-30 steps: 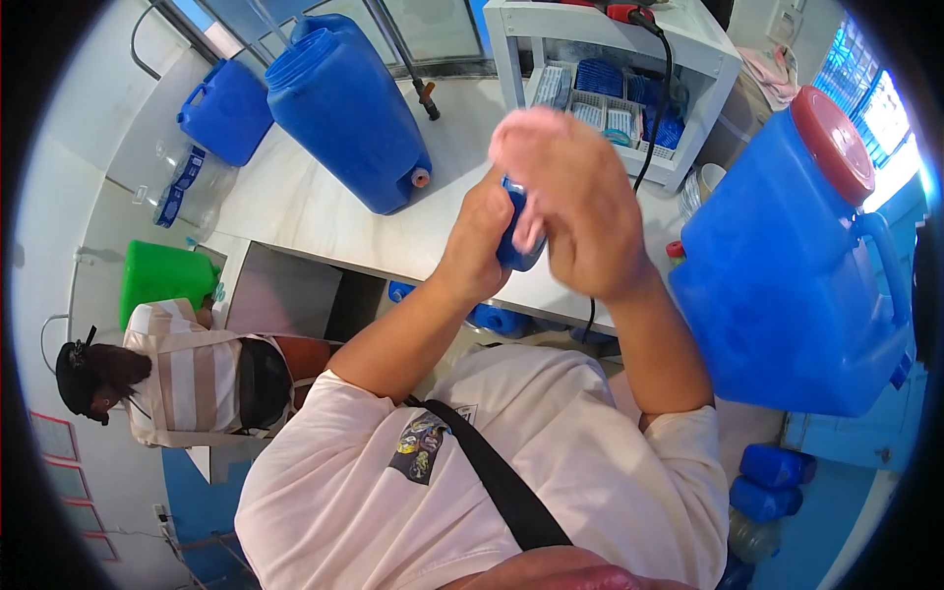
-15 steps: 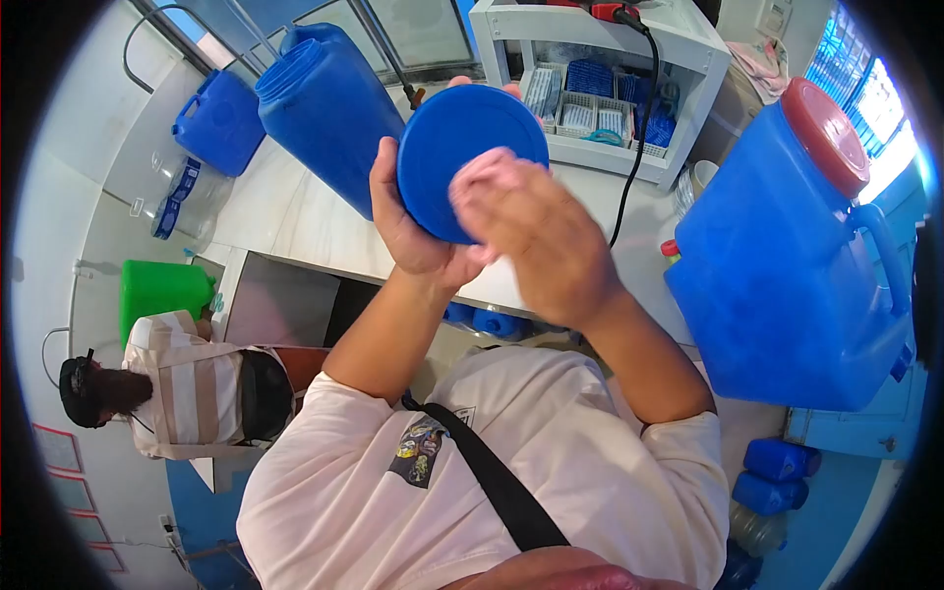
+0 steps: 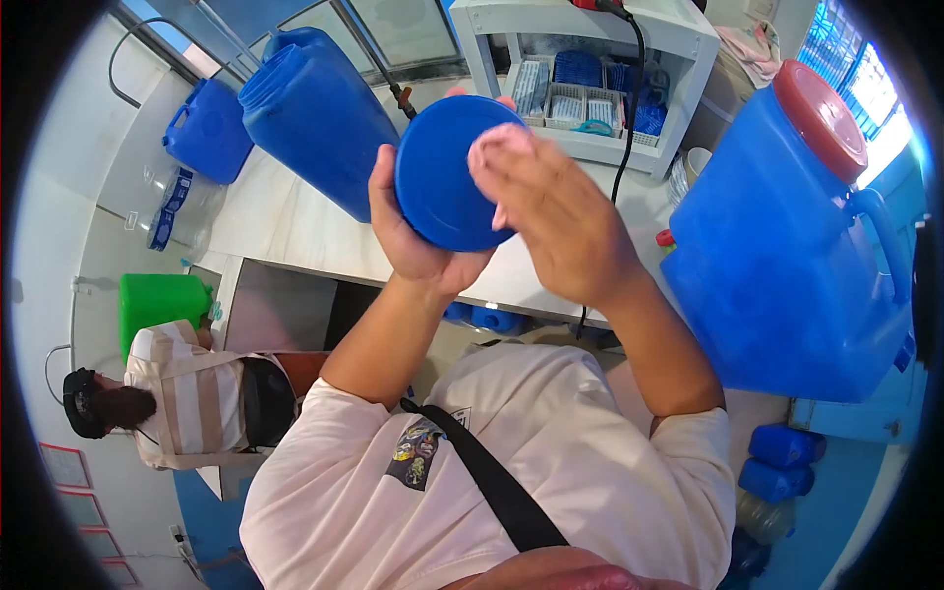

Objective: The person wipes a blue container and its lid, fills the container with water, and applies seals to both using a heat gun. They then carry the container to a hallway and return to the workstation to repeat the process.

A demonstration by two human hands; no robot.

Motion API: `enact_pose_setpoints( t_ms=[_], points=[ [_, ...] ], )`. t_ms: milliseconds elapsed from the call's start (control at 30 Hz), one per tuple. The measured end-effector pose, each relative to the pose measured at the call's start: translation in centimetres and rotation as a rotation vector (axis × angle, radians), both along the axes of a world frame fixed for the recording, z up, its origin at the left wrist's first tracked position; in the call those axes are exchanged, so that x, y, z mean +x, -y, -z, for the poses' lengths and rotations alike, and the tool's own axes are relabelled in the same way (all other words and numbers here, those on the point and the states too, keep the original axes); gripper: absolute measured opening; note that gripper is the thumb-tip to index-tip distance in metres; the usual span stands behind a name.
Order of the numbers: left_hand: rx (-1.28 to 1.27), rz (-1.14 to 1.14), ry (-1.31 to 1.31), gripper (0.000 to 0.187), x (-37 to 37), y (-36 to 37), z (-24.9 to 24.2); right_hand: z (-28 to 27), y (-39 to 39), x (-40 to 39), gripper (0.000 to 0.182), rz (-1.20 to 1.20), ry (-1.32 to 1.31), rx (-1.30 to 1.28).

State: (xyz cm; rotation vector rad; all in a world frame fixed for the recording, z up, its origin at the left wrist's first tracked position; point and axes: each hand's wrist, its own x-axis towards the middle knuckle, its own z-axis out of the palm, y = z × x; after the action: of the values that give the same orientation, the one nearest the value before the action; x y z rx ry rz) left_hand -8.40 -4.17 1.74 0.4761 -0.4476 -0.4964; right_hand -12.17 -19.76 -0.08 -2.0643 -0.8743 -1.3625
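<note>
My left hand point(image 3: 418, 241) is wrapped round the edge of a round blue lid point(image 3: 438, 182), with the thumb at its left side and fingertips showing behind its top rim. The lid's flat face is turned up toward me. In my right hand point(image 3: 570, 221) is a pink cloth point(image 3: 500, 157), bunched under the fingers and pressed against the right part of the lid. Beyond the lid, to the left, an open-mouthed blue jerrycan point(image 3: 320, 118) leans on the white counter point(image 3: 270, 211).
A large blue container with a red lid point(image 3: 787, 246) stands close on the right. Behind are a white shelf point(image 3: 590, 29) with baskets and a hanging black cable point(image 3: 629, 128). At left, another person point(image 3: 187, 393) is near a green container point(image 3: 162, 310).
My right hand and the pink cloth have slid to the right and slightly upward across the lid. The lid has shifted slightly down and left in view.
</note>
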Motion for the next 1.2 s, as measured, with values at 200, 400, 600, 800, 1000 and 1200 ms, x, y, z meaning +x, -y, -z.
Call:
enact_pose_setpoints(
  t_ms=[200, 400, 600, 800, 1000, 1200],
  points=[
    [-0.002, -0.01, -0.16, 0.065, -0.6, 1.0, 0.4, -1.9, -4.1, 0.4, 0.037, -0.082, -0.015, 0.123],
    [0.008, -0.325, -0.043, 0.079, 0.2, 0.8, 0.2, 3.3, -4.6, -0.3, 0.038, -0.086, -0.018, 0.095],
    [0.243, -0.361, 0.852, 0.095, 1.5, 0.0, 2.0, 3.3, -6.5, 0.9, 0.046, -0.475, -0.547, 1.341],
    [0.613, -0.542, 0.884, 0.091, 2.0, -1.6, 4.2, 0.9, -4.9, 4.4, 0.036, -0.375, -0.181, 0.819],
    [0.096, -0.258, 0.034, 0.072, 7.3, -3.7, 1.3, 2.8, -6.7, 4.6, 0.027, -0.28, -0.225, 0.159],
    [0.419, -0.363, -0.044, 0.079, 11.3, -4.5, 12.5, 6.1, -5.3, 3.4, 0.034, -0.408, -0.97, 0.961]
  ],
)
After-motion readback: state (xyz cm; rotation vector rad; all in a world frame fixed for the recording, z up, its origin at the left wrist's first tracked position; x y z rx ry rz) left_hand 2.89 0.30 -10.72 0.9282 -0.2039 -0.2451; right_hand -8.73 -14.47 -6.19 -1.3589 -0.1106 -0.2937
